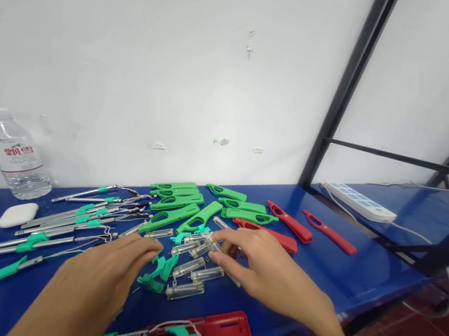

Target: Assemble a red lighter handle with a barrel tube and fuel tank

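Observation:
My right hand (254, 257) pinches the end of a clear tube (213, 243) above a pile of similar clear tubes (189, 267). My left hand (105, 274) is closed at the fingertips beside small teal clips (157, 275); a bit of teal shows at its fingertips. Nearest me lies an open red casing (228, 331) with a metal rod, white wires and a teal piece in it. Green casings (172, 217) lie behind the tubes, with red casings (290, 223) to their right. Several metal rods with teal sleeves and wires (50, 241) spread over the left side.
A water bottle (18, 157) and a white rounded case (18, 215) stand at the back left of the blue table (309, 281). A black metal post (346, 91) rises at the right, with a white power strip (360, 202) beyond it. A white wall is behind.

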Available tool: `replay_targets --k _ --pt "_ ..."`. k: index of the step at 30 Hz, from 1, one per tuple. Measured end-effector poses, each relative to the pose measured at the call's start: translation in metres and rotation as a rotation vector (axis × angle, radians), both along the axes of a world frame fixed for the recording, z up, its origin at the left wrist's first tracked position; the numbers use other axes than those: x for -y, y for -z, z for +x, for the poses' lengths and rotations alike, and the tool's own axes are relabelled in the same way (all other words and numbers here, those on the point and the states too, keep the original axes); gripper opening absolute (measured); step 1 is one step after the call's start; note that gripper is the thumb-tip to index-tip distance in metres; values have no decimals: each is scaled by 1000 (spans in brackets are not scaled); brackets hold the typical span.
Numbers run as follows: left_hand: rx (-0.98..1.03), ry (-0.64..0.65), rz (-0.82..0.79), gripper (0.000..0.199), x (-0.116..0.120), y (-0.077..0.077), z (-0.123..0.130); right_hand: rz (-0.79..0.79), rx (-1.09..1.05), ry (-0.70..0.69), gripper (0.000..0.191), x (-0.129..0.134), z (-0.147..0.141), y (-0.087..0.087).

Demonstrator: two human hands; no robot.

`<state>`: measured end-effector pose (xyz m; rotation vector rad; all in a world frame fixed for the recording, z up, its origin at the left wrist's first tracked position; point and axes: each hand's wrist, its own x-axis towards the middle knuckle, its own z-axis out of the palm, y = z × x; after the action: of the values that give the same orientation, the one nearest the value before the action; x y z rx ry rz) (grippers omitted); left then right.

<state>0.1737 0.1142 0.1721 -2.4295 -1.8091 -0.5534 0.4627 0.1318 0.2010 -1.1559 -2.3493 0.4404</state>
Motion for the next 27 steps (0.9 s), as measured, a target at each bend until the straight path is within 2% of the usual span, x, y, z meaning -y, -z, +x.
replay_targets --k 3,6,14,19,23,27 --pt "-19 -130 -230 56 0 -13 -16 0 -36 43 25 -3 6 2" --pt "4 -200 -305 61 1 -20 -25 -5 -60 64 23 -3 7 3" --pt "4 -78 -393 47 3 -7 -20 19 -31 70 15 -1 1 5" --pt "12 -3 -311 31 5 -2 -26 21 -22 65 13 -2 0 3" --pt "-38 -33 -322 25 7 -1 -26 25 -24 64 13 -2 -1 3" --pt "-65 -49 -355 27 10 -7 -18 23 -20 61 15 -1 1 4"
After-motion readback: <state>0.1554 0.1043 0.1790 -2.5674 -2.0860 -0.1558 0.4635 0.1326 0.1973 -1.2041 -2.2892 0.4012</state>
